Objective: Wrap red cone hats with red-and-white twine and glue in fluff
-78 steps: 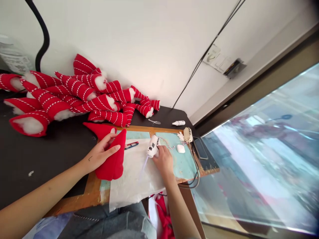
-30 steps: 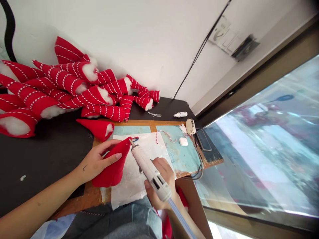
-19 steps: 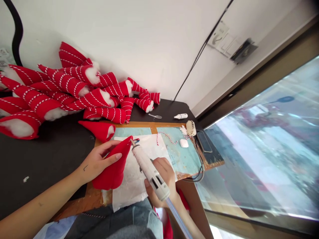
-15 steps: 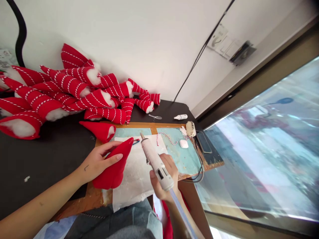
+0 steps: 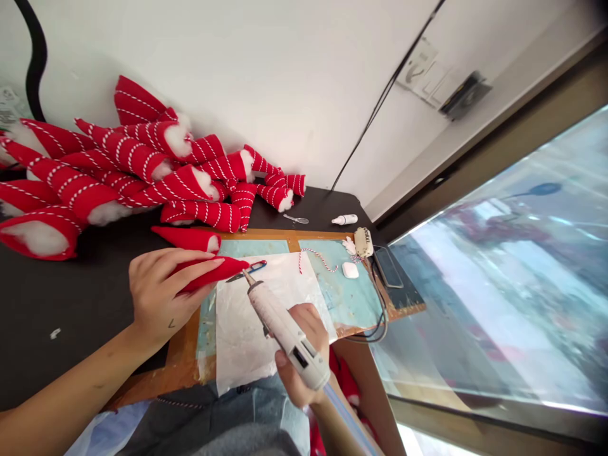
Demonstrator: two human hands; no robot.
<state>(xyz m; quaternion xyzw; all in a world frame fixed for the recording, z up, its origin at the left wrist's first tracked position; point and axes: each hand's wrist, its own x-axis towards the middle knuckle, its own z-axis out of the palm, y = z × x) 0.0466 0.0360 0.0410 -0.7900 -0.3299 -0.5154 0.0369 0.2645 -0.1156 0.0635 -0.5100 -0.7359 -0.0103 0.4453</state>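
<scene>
My left hand (image 5: pixel 164 294) is closed around a plain red felt cone (image 5: pixel 216 271), its pointed tip turned to the right. In my right hand (image 5: pixel 306 345) is a white hot glue gun (image 5: pixel 280 326), with a clear glue stick (image 5: pixel 349 418) trailing from its back end. The nozzle is at the cone's tip; whether they touch I cannot tell. Just behind the tip, blue-handled scissors (image 5: pixel 257 266) lie partly hidden on a white sheet (image 5: pixel 251 348). Another plain red cone (image 5: pixel 187 239) with white stuffing rests behind my left hand.
Several stuffed red cones wound with red-and-white cord (image 5: pixel 114 152) are piled against the wall. A loose cord piece (image 5: pixel 319 263), a white square case (image 5: pixel 350 270), a small white bottle (image 5: pixel 344 220) and a phone (image 5: pixel 388 267) lie to the right. Cables (image 5: pixel 380 316) hang over the board's edge.
My left hand has turned the red cone from upright to nearly level, tip pointing right. The glue gun has moved left and slightly down, bringing its nozzle to the tip.
</scene>
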